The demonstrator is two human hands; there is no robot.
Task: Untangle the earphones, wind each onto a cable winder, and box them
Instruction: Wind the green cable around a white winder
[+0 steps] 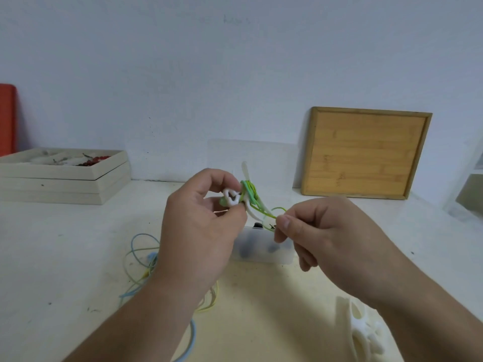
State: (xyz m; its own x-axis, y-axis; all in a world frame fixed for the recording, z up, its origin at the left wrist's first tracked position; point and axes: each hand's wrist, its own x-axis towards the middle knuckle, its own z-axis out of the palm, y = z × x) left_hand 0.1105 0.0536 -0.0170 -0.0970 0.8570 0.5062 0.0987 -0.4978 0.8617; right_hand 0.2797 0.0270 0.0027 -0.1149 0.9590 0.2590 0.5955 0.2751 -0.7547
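Note:
My left hand (203,218) holds a white cable winder (232,199) in the air above the table, with green earphone cable (250,192) wrapped in several turns round it. My right hand (321,231) pinches the free end of that green cable (271,214) just to the right of the winder. Behind my hands a translucent plastic box (264,250) lies on the table with dark shapes inside. Blue and yellow earphone cables (142,259) lie loose on the table at the left, partly hidden by my left forearm. More white cable winders (362,333) lie at the lower right.
A stack of cream trays (65,178) with small items stands at the back left, with a red object (6,118) behind it. A wooden board (366,152) leans against the wall at the back right. A pale container (470,189) sits at the far right edge.

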